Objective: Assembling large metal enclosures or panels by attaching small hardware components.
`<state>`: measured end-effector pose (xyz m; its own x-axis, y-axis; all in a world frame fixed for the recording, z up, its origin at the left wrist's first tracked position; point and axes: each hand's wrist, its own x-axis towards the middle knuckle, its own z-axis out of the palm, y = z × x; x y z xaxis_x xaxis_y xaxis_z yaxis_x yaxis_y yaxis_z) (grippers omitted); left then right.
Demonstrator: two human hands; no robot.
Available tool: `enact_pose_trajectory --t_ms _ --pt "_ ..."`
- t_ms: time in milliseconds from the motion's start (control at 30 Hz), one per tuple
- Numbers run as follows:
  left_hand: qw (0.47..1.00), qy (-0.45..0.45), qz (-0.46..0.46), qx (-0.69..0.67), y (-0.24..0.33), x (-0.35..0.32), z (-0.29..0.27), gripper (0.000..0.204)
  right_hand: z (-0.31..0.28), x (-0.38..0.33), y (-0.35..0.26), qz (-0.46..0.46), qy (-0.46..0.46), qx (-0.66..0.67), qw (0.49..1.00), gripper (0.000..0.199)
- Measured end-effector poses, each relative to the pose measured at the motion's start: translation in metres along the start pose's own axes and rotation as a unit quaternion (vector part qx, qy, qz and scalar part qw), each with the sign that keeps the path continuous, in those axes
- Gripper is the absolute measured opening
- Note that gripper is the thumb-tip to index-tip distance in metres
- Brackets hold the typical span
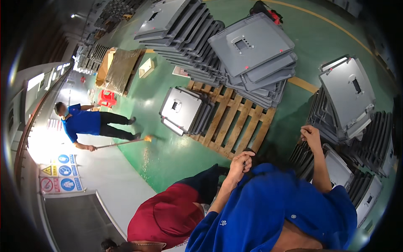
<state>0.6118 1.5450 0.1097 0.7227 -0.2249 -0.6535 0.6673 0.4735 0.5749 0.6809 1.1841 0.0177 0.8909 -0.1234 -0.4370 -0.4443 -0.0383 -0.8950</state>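
Note:
My left hand is closed in front of my blue shirt, its fingers curled together; a small dark spot shows at them, too small to name. My right hand is raised farther right, fingers bent inward, with nothing visible in them. Both hands are apart from the grey panels. Just beyond my left hand lies a wooden pallet. It bears a tall stack of grey moulded panels and a lower stack of panels. Another stack of panels stands beyond my right hand.
At my left a person in a red top bends over. Farther left a person in blue holds a long-handled broom on the green floor. A red stool and a wrapped pallet load stand behind. More panels crowd my right side.

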Motion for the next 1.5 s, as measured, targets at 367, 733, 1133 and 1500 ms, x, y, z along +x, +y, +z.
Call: enact_pose_trajectory --t_ms 367,733,1133,1500 --pt "0.963 0.166 0.139 -0.162 0.034 -0.016 -0.08 0.016 0.041 0.008 -0.001 0.037 -0.14 -0.089 0.985 0.015" --pt "0.859 0.368 0.199 -0.296 0.068 -0.037 -0.385 0.023 0.18 -0.01 0.01 0.074 -0.167 -0.132 0.974 0.015" --pt "0.723 0.474 0.121 -0.487 -0.015 -0.123 -0.73 0.03 0.666 -0.032 -0.101 -0.029 -0.398 -0.377 0.836 0.014" --pt "0.753 0.404 0.199 -0.479 0.143 -0.174 -0.746 0.015 0.883 -0.003 -0.132 -0.076 -0.387 -0.411 0.822 0.02"
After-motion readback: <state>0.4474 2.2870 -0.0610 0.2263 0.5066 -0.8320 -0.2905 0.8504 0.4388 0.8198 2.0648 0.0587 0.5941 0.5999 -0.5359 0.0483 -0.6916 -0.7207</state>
